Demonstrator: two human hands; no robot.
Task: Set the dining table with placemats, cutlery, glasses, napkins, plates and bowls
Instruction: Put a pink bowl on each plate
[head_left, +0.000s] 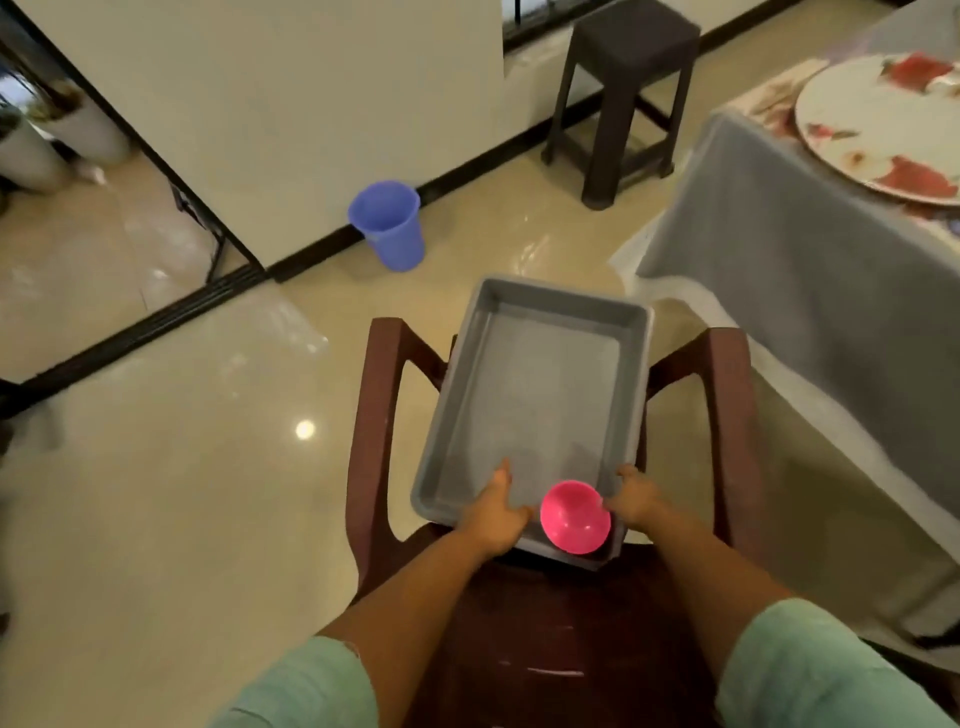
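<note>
Gripping the nearly empty grey tray (524, 384) with my left hand (496, 512) and right hand (635, 500), only one pink bowl (574, 515) left, and a plate (878, 127) already sits on the table (789, 244).

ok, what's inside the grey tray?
Only a pink bowl, at the near right corner of the grey tray. The left hand and right hand cover bits of the near rim; the tray floor under the bowl is hidden.

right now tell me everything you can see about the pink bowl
The small round pink plastic-looking bowl sits upright and empty in the near right corner of the shallow grey rectangular tray, which rests on the dark red plastic chair. The left hand and right hand are at the tray's near edge, on either side of the bowl.
</note>
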